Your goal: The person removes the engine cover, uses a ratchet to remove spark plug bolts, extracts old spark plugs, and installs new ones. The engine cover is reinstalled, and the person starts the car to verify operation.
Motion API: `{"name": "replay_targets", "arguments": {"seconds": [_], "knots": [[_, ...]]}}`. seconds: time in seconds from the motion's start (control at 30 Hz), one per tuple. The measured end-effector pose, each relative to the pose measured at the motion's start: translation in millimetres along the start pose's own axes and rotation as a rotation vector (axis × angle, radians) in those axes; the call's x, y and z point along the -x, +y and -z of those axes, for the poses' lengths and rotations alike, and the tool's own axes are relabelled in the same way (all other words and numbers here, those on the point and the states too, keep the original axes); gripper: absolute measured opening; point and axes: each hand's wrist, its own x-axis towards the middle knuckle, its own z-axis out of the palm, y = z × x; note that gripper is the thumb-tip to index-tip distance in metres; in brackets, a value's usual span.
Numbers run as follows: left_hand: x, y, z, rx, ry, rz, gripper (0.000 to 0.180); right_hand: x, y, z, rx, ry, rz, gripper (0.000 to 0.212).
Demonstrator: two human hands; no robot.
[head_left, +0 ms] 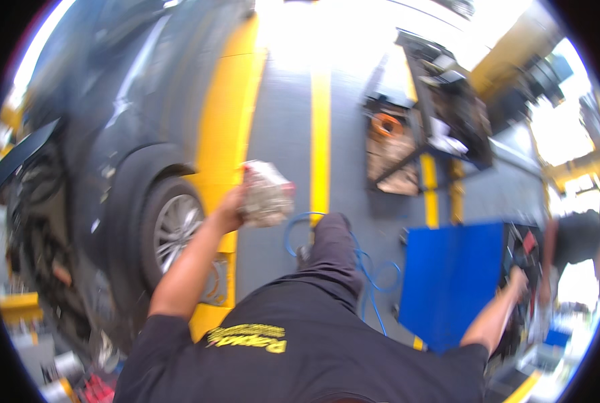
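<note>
My left hand (228, 211) is closed on a blurred whitish-grey bundle (267, 196) with red at its edges, perhaps a wrapped pack. It is held out in front of me, beside the dark car (112, 141) and its front wheel (173, 225). On the other side, my right hand (515, 285) reaches to the top of a blue tool cart (451, 279). Motion blur hides its fingers, and I cannot make out what it touches among the dark items there. A small red thing (529, 242) lies near that hand.
A yellow lift ramp (229, 101) runs alongside the car. Ahead to the right stands a dark metal trolley (441, 94) with an orange coil (386, 125) on its lower part. A blue hose (374, 289) loops on the floor by my legs. Another person (575, 245) is beyond the cart.
</note>
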Motion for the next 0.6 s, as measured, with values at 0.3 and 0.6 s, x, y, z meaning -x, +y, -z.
{"name": "replay_targets", "arguments": {"seconds": [0.3,0.6], "knots": [[-255.7,83.6,-129.6,0.229,-0.472,0.193,0.070,375.3,-484.0,1.5,-1.122,-0.033,1.329,0.044],[-437.9,339.7,-87.6,0.191,-0.460,-0.091,0.070,461.2,-921.6,153.2,-0.935,0.083,2.080,0.035]]}}
